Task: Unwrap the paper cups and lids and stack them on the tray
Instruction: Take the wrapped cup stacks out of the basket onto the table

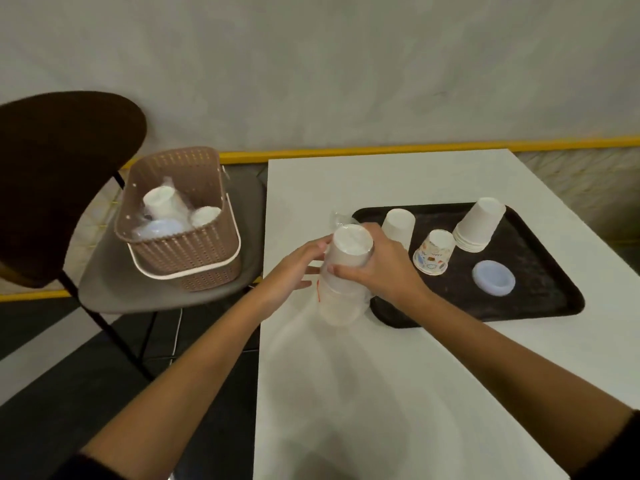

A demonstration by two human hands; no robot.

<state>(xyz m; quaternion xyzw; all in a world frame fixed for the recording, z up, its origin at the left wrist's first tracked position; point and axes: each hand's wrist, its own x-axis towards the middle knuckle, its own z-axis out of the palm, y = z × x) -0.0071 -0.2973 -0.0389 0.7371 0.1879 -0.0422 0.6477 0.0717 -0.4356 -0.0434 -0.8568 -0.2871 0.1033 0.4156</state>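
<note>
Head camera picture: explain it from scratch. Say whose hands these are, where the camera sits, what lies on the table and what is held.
No machine here: a person works with bare hands, and the one picture comes from a camera worn on their head, looking down. The right hand grips a plastic-wrapped stack of cups; the left hand is against its other side, too blurred to tell if it grips. On the white table lies a black tray with a tall cup stack, an upturned white cup, a patterned cup and a pale blue lid. Left of the table, a brown basket on a chair holds more wrapped packs.
</note>
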